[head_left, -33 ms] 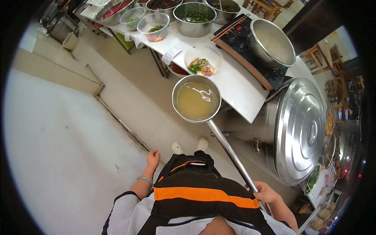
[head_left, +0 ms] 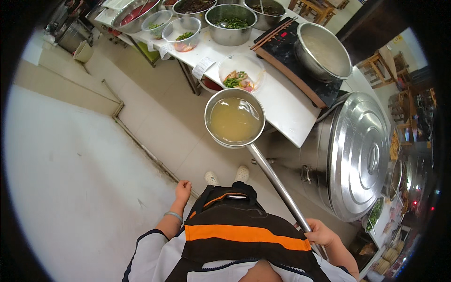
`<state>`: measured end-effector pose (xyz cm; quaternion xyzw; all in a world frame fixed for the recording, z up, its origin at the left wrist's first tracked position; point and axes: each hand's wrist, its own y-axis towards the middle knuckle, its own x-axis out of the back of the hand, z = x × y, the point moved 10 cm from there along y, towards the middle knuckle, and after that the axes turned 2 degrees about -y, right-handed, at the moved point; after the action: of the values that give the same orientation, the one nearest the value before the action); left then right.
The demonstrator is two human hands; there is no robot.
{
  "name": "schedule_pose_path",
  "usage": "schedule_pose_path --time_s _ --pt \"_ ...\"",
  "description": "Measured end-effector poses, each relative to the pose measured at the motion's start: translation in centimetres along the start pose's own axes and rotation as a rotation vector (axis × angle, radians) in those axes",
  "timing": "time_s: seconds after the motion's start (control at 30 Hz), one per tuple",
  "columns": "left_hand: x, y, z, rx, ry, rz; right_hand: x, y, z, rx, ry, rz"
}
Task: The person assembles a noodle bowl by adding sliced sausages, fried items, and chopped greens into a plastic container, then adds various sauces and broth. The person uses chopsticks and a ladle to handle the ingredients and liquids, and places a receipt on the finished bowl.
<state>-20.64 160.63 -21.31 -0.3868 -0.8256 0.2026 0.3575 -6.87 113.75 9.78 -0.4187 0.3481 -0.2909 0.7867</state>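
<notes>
My right hand (head_left: 321,233) is wrapped round the lower part of a long metal handle, at the right side of my apron. The handle belongs to a large steel ladle (head_left: 264,117), which holds cloudy yellowish broth (head_left: 235,123). Its bowl is level, just short of the white table's near edge. Behind the ladle bowl stands a clear plastic bowl (head_left: 252,66) with chopped greens and pinkish pieces in it. My left hand (head_left: 183,190) hangs at my left side, fingers curled in, with nothing visible in them.
A big lidded steel pot (head_left: 359,160) stands at the right. On the white table (head_left: 286,110) are a black induction cooker (head_left: 280,50) with chopsticks, a steel bowl of pale liquid (head_left: 324,51) and several food bowls. A pale wall panel (head_left: 84,178) with a pipe lies left.
The view has shifted very slightly, so the table and ladle bowl appear a little further left. Both hands keep their positions, and the right one still holds the ladle.
</notes>
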Motion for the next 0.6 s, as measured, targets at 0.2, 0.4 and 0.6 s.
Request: schedule_pose_path --time_s 0.2,0.4,0.6 --pt "-2.1 2.1 -2.9 -0.082 -0.014 0.075 -3.0 -5.4 3.5 0.084 0.308 0.047" --pt "-4.4 2.8 -4.5 -0.111 -0.039 0.163 -0.7 -8.6 8.6 0.336 0.363 -0.063" --pt "-4.1 3.0 -3.6 -0.095 0.016 0.188 6.5 -10.3 14.1 0.426 0.134 -0.477"
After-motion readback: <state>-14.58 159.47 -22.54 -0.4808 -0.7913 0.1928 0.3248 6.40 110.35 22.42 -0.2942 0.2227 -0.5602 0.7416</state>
